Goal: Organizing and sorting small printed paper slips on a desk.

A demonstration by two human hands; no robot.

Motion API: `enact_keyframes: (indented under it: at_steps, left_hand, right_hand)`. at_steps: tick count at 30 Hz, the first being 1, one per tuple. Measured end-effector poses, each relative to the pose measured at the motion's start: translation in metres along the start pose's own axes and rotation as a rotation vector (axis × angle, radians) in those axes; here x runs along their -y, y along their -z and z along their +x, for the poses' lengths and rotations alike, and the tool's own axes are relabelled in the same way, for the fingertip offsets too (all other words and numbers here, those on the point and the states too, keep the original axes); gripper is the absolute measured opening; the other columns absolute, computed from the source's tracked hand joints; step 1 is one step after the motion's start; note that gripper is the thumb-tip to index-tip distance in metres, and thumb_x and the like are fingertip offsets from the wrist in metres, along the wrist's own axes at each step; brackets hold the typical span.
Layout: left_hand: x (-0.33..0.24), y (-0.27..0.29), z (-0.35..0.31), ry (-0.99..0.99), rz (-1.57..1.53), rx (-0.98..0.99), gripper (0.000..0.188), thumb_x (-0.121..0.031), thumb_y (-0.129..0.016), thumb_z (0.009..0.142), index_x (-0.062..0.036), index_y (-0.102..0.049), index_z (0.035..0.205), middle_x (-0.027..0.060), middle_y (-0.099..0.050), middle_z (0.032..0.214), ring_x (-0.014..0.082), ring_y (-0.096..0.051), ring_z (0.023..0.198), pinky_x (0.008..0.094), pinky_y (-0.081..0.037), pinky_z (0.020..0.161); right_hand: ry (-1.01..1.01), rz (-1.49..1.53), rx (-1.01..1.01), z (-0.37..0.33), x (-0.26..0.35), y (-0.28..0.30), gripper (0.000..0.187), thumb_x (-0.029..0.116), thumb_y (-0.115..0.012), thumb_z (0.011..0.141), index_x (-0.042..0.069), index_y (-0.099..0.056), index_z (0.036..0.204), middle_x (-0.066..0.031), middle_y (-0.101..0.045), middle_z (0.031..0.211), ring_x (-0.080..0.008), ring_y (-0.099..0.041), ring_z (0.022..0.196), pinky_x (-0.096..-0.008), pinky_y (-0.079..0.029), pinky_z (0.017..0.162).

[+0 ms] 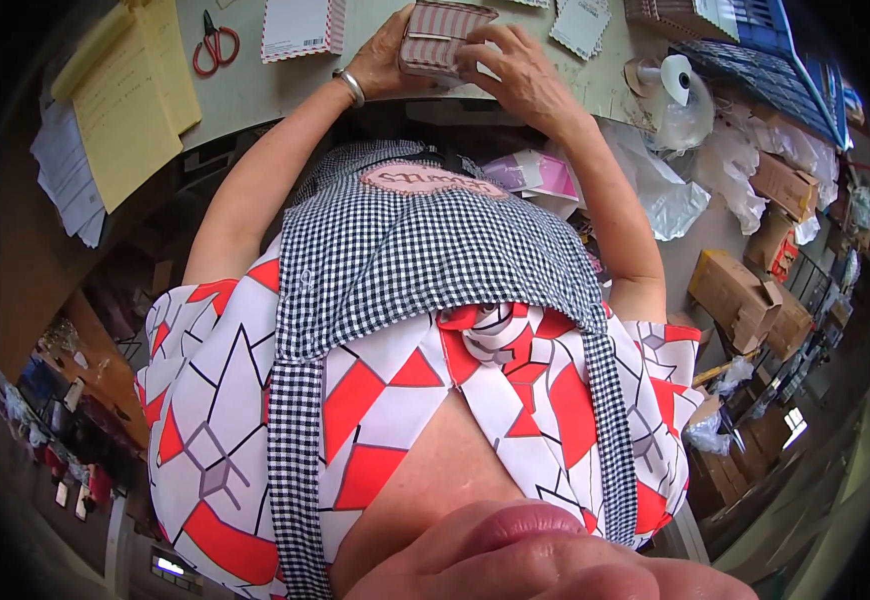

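Note:
At the table's near edge, both my hands are on a small pink-and-white striped stack, apparently of cards or folded paper (439,24). My left hand (383,58), with a silver bangle at the wrist, grips its left side. My right hand (527,80) has its fingers bent against the right side, with the thumb low by the near corner; the fingertips are partly hidden. Just left of my hands lies a stack of white cards with red striped edges (300,28). More white cards with zigzag edges (580,25) lie to the right.
Red-handled scissors (216,48) and yellow paper sheets (127,125) lie on the left of the pale green table (245,100). To the right are a white roll (673,78) and a blue plastic crate (785,30). Plastic bags (655,190) and cardboard boxes (735,295) crowd the right side below.

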State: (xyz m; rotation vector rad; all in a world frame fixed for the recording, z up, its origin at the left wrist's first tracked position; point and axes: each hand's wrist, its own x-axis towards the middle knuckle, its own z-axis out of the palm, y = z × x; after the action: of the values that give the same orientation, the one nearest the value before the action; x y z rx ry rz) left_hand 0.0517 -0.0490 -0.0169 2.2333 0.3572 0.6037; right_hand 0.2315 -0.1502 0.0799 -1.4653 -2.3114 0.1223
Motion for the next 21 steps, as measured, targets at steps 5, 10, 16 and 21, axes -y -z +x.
enact_keyframes:
  at_steps: [5,10,16,21]
  left_hand:
    - [0.016,-0.010,-0.005,-0.025,-0.087,-0.112,0.075,-0.032,-0.078,0.066,-0.0097,-0.043,0.129,0.0098,-0.049,0.125,0.0258,-0.043,0.120,0.0382,-0.030,0.105]
    - [0.013,-0.006,-0.008,0.067,-0.212,-0.176,0.084,-0.031,-0.083,0.059,-0.0079,-0.041,0.128,0.0138,-0.048,0.123,0.0290,-0.043,0.119,0.0393,-0.035,0.101]
    - [0.041,-0.022,-0.016,-0.027,-0.072,-0.228,0.088,-0.035,-0.084,0.058,-0.0062,-0.040,0.129,0.0176,-0.042,0.129,0.0341,-0.041,0.121,0.0407,-0.033,0.103]
    - [0.044,-0.025,-0.017,-0.006,0.095,-0.207,0.098,-0.025,-0.083,0.060,-0.0104,-0.025,0.137,0.0122,-0.046,0.130,0.0258,-0.048,0.120,0.0346,-0.041,0.098]
  right_hand:
    - [-0.191,-0.083,0.172,-0.009,0.004,0.002,0.020,0.023,-0.065,0.081,0.007,-0.060,0.071,-0.0068,-0.056,0.075,-0.0253,-0.057,0.076,-0.0356,-0.046,0.067]
    - [0.119,-0.021,-0.176,0.037,0.012,-0.010,0.013,0.015,-0.065,0.082,0.003,-0.064,0.087,-0.0076,-0.061,0.075,-0.0238,-0.061,0.069,-0.0325,-0.050,0.066]
    - [0.169,-0.255,0.210,0.054,0.014,-0.036,0.014,0.015,-0.055,0.075,0.003,-0.057,0.083,-0.0111,-0.054,0.086,-0.0258,-0.053,0.083,-0.0370,-0.043,0.075]
    - [0.153,-0.542,0.339,0.067,0.024,-0.053,0.019,0.018,-0.057,0.073,0.001,-0.059,0.081,-0.0136,-0.058,0.079,-0.0245,-0.057,0.076,-0.0374,-0.047,0.067]
